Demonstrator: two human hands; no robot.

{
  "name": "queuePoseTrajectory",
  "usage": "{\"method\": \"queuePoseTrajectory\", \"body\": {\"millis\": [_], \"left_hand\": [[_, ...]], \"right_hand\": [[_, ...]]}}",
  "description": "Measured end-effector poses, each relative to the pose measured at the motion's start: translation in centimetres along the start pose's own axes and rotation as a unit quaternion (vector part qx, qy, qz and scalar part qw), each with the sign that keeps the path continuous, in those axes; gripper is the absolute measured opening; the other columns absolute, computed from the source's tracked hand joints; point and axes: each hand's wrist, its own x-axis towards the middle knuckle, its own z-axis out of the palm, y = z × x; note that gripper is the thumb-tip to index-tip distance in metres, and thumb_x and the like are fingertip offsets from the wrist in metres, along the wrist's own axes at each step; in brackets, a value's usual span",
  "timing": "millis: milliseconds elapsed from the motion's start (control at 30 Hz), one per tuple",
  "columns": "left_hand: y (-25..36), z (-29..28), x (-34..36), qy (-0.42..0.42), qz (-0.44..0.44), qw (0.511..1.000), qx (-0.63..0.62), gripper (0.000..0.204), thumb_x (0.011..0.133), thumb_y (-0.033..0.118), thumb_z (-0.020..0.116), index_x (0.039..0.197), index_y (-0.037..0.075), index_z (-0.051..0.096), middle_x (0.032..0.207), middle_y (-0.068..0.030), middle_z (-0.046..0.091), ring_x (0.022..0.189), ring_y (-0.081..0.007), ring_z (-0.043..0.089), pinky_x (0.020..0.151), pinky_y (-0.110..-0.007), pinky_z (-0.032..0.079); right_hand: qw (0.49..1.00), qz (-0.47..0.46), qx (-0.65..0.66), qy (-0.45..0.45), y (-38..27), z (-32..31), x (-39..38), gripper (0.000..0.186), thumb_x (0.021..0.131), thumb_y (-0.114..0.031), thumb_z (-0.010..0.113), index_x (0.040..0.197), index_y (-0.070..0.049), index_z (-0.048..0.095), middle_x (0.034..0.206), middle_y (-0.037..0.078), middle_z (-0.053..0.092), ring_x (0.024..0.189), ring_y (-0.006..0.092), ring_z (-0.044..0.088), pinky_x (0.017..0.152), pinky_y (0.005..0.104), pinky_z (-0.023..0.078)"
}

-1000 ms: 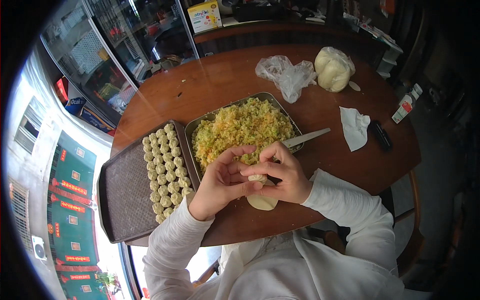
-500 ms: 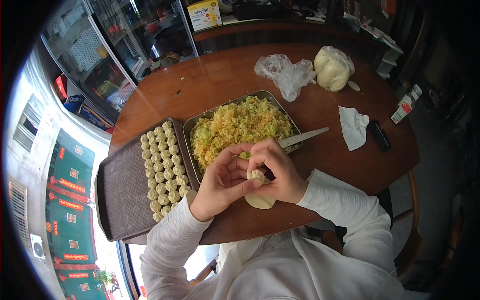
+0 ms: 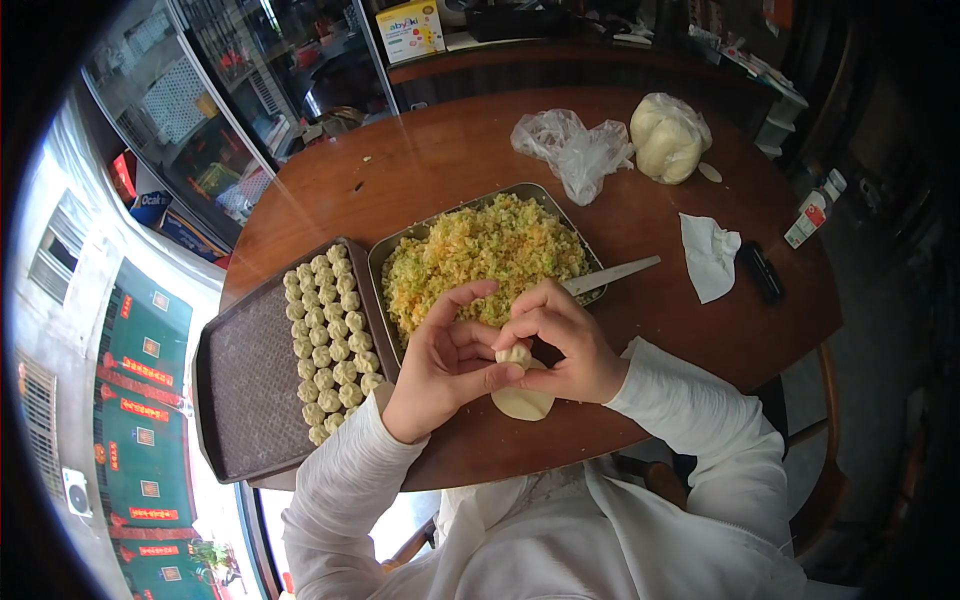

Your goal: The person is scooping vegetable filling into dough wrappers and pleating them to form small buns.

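A small pleated dumpling point(image 3: 514, 355) is held between my two hands in front of the filling pan. My left hand point(image 3: 432, 372) cradles it from the left, thumb pressed to its near side and index finger raised away. From the right, the bent fingers and thumb of my right hand point(image 3: 575, 345) pinch its top and side. Below the hands lie pale round dough wrappers point(image 3: 522, 405) on the table. Just beyond, a metal pan point(image 3: 374, 265) is heaped with chopped yellow-green and orange filling point(image 3: 485, 250). A flat pale blade point(image 3: 618, 274) rests across its right rim.
Left of the pan, a dark tray point(image 3: 255, 375) carries rows of pleated dumplings point(image 3: 322, 345) along its right side. Farther off on the wooden table are a crumpled plastic bag point(image 3: 575, 150), bagged dough point(image 3: 668, 140), a paper tissue point(image 3: 709, 258), a black object point(image 3: 762, 272) and a bottle point(image 3: 815, 210).
My left index finger has lifted away from the right hand's fingers. My right hand has shifted slightly right and down, and the dumpling stays between both hands.
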Motion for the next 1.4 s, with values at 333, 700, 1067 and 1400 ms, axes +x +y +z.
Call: {"method": "queuePoseTrajectory", "body": {"millis": [333,700,1067,1400], "left_hand": [[-0.6,-0.1,-0.1,0.039,0.014,0.999,-0.034,0.077,0.083,-0.01,0.075,0.146,0.0,0.032,0.109,-0.0123,0.071,0.102,-0.0199,0.07,0.092,-0.032,0.057],[-1.1,-0.6,-0.4,0.019,0.015,0.998,-0.062,0.072,0.083,-0.008,0.075,0.144,0.001,0.037,0.108,-0.0124,0.071,0.1,-0.0196,0.07,0.09,-0.032,0.057],[-0.6,0.2,-0.3,0.017,0.004,0.997,-0.072,0.07,0.083,-0.008,0.075,0.142,0.002,0.039,0.106,-0.01,0.071,0.101,-0.0168,0.069,0.09,-0.03,0.056],[-0.7,-0.2,-0.3,0.023,0.006,0.997,-0.078,0.065,0.087,-0.004,0.074,0.142,0.003,0.04,0.102,-0.0098,0.073,0.097,-0.0162,0.069,0.09,-0.03,0.055]], "right_hand": [[0.999,-0.006,-0.036,0.008,-0.4,-0.4,0.0,0.047,0.069,-0.011,0.085,0.114,-0.013,0.071,0.105,0.006,0.052,0.095,0.0227,0.055,0.082,0.0356,0.048],[0.999,-0.025,-0.036,0.011,-0.6,-0.3,0.1,0.049,0.07,-0.015,0.087,0.116,-0.013,0.071,0.104,0.006,0.052,0.095,0.0214,0.054,0.082,0.0356,0.047],[0.998,-0.046,-0.047,0.004,-0.5,-0.5,0.1,0.05,0.071,-0.016,0.087,0.118,-0.012,0.073,0.102,0.006,0.049,0.089,0.019,0.054,0.077,0.0329,0.05],[0.998,-0.059,-0.017,-0.001,-0.7,-0.7,0.5,0.046,0.074,-0.015,0.085,0.118,-0.012,0.073,0.101,0.005,0.05,0.088,0.018,0.053,0.077,0.0317,0.049]]}}
